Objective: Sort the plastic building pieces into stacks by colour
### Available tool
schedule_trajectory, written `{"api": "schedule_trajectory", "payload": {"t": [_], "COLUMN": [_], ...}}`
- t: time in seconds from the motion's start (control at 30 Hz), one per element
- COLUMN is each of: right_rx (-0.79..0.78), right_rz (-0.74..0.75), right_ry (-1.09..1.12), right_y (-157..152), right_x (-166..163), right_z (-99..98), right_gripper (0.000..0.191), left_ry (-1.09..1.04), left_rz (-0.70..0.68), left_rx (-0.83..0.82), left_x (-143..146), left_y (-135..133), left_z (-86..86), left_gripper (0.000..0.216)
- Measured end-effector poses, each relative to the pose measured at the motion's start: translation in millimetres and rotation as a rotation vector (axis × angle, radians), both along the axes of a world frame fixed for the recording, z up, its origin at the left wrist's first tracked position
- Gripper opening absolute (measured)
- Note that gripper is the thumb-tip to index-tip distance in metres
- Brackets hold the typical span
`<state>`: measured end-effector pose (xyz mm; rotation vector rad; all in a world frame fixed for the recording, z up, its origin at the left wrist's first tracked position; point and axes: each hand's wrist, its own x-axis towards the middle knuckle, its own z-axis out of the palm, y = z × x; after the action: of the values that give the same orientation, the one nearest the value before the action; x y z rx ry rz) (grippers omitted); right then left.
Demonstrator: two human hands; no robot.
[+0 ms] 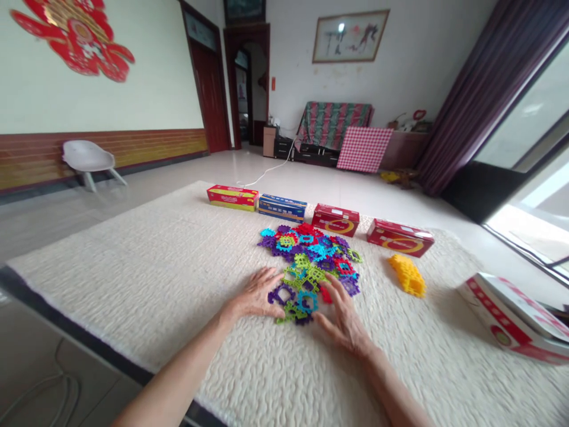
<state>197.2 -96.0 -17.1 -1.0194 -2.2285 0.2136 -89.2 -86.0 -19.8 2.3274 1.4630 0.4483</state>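
Note:
A pile of flat plastic interlocking tiles [311, 258] in purple, green, cyan and red lies spread on a cream textured mat [155, 279]. My left hand [256, 295] rests flat on the mat at the pile's near left edge, fingers stretched out and touching a purple tile [281, 293]. My right hand [344, 317] lies at the near right edge, fingers spread, beside a red tile [326, 295]. Neither hand holds anything. A stack of yellow tiles [408, 274] lies apart to the right.
Red boxes [335, 219] [400, 237], a red-and-yellow box [232, 197] and a blue box [282, 207] line the mat's far edge. An open red-and-white box [515, 320] sits at the right. A white chair [88, 159] stands by the left wall; a covered sofa [333, 124] is beyond.

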Motion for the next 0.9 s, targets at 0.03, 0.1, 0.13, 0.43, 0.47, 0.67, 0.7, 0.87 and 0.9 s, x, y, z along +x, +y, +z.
{"api": "schedule_trajectory", "payload": {"t": [0.03,0.1,0.13,0.43,0.47,0.67,0.7,0.87,0.9], "right_rx": [-0.006,-0.004,-0.003,0.007,0.005,0.006,0.008,0.059,0.074], "right_rz": [0.028,0.041,0.026,-0.169,-0.155,-0.120,-0.120,-0.110,-0.099], "right_ry": [-0.061,-0.164,-0.197,-0.180,-0.168,-0.115,-0.109,-0.043,-0.022], "right_y": [-7.7,-16.8,-18.5,-14.1,-14.7,-15.8,-15.1,-6.8,-3.9], "right_x": [-8.0,-21.2,-26.3,-38.1,-38.3,-44.5,-46.4,-58.4,-60.8], "right_z": [0.5,-1.6,-3.7,-17.4,-17.1,-11.5,-10.5,-8.6,-9.1], "right_gripper": [0.064,0.072,0.075,0.066,0.064,0.050,0.050,0.058,0.059], "left_ry": [0.004,-0.010,-0.024,-0.269,-0.302,-0.483,-0.505,-0.608,-0.641], "left_rz": [-0.003,-0.020,-0.031,-0.048,-0.043,-0.011,-0.008,0.100,0.148], "left_rx": [0.001,0.023,0.039,0.209,0.222,0.290,0.299,0.309,0.305], "left_x": [1.3,7.9,12.6,48.0,50.4,65.6,68.3,82.0,84.8], "left_y": [-2.1,-3.4,-3.0,7.5,7.9,10.1,11.0,17.7,19.1], "left_z": [-0.9,-2.5,-3.3,-10.5,-11.2,-14.5,-15.2,-16.9,-16.1], "left_gripper": [0.101,0.098,0.096,0.062,0.058,0.048,0.046,0.042,0.042]}}
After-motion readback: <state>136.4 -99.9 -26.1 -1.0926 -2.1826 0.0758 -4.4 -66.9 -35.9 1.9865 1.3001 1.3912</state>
